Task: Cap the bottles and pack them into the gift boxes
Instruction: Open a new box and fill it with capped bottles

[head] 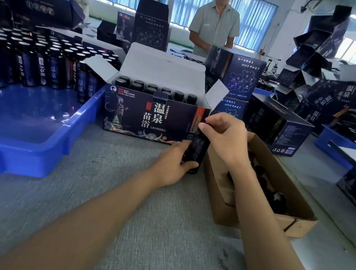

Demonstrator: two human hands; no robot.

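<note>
The grip is two-handed and closed on one dark bottle [197, 148], which stands just right of centre frame on the table [134, 217], right against the near right corner of the open gift box [151, 118]. The left hand [172, 161] curls round the bottle's lower body. The right hand [222, 135] pinches down on its top, where a cap seems to be going on, though the fingers mostly hide the cap itself.

So this bottle is at the capping step and not yet packed. Behind it, the gift box has its flaps up and rows of capped bottles [151, 89] inside. It looks mostly filled, with room apparently left toward its near right end.

At lower right, a brown cardboard box [219, 204] holds loose dark caps [277, 200], so the supply is not spent. In the upper left of the frame, a blue tray [73, 130] carries many waiting bottles [31, 59] with pale tops, seemingly uncapped. Closed gift boxes [277, 131] stand at the right. Judging by this, plenty of work remains.
</note>
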